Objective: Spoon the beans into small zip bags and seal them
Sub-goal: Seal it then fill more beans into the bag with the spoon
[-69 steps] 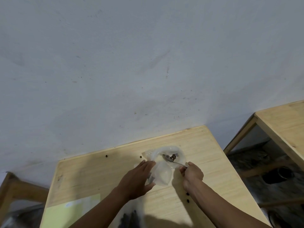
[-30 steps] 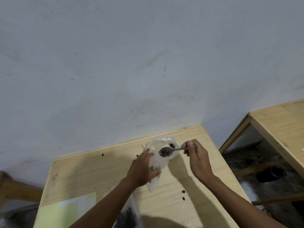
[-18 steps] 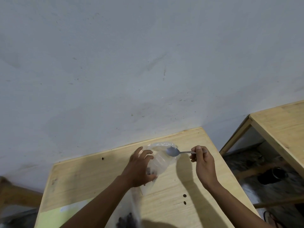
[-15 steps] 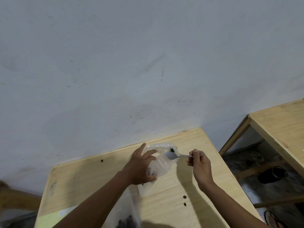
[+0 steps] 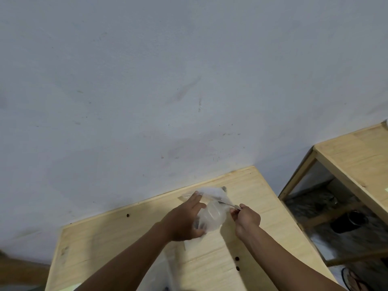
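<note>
A small clear zip bag stands on the wooden table, held at its left side by my left hand. Behind it lies a larger crumpled clear bag near the table's far edge. My right hand pinches the handle of a metal spoon, whose bowl reaches into the plastic and is hidden there. Loose dark beans lie on the table in front of my right wrist, and one more bean sits at the far left.
A grey wall rises right behind the table. A second wooden table stands to the right across a gap, with dark items on the floor under it. More clear plastic lies at the near edge between my forearms.
My right hand has dropped lower and nearer, taking the spoon's bowl down into the plastic. My left hand's fingers have stretched up along the bag.
</note>
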